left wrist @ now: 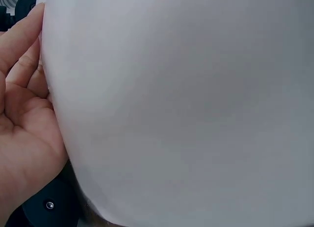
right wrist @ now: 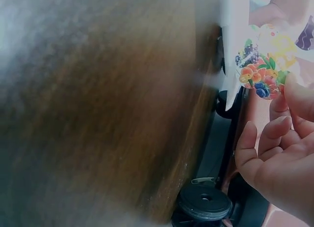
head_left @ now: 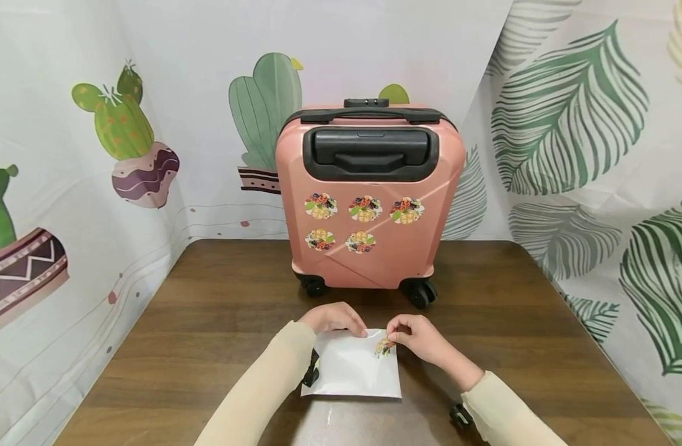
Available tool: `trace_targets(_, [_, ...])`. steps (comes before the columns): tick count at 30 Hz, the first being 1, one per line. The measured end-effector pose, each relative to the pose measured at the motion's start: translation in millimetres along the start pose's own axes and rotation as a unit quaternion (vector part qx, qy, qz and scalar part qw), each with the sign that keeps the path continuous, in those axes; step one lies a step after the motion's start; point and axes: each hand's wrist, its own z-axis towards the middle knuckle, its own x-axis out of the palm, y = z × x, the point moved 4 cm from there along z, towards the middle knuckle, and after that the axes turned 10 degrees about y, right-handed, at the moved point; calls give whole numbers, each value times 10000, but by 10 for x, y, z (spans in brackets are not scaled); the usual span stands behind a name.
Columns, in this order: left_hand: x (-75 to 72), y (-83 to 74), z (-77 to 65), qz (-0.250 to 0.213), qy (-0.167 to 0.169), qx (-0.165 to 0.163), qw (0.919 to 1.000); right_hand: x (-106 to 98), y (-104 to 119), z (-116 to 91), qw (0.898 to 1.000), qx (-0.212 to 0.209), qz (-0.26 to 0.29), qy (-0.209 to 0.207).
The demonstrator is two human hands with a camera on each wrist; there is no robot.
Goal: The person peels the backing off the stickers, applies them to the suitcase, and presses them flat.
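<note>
A white sheet is held over the table by my left hand, which grips its far edge with the thumb on the upper face. In the left wrist view the sheet fills most of the picture, and the fingers lie behind its edge. My right hand pinches a round fruit-print sticker between thumb and forefinger at the sheet's far right corner. The right wrist view shows the sticker's colourful berries and fruit, with the other fingers loosely curled below.
Behind the hands a pink suitcase with black wheels stands upright on the brown wooden table. Several similar fruit stickers are on its front, in two rows. A printed cloth backdrop hangs behind the table.
</note>
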Motion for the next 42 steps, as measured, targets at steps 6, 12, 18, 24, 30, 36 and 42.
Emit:
trace_targets(6, [-15, -8, -5, 19, 8, -40, 10000, -67, 4, -6, 9995, -35, 235, -187])
trace_targets(12, [10, -3, 4, -99, 72, 77, 9999, -124, 24, -21, 9974, 20, 518, -496])
trace_targets(18, [20, 2, -7, -88, 34, 48, 9999, -214, 50, -16, 9934, 118, 800, -817])
trace_targets(24, [19, 14, 1, -79, 67, -38, 9999, -313, 92, -19, 9915, 172, 815, -1003])
trace_targets(30, [17, 13, -8, -95, 54, -8, 9999, -385, 131, -33, 9885, 234, 967, -1136])
trace_targets(36, [11, 12, -26, -77, -9, -1, 10000, -461, 195, -37, 9792, 297, 1310, -1523])
trace_targets(42, [17, 7, -32, 104, -23, -8, 9999, -527, 241, -13, 9660, 388, 1649, -1954])
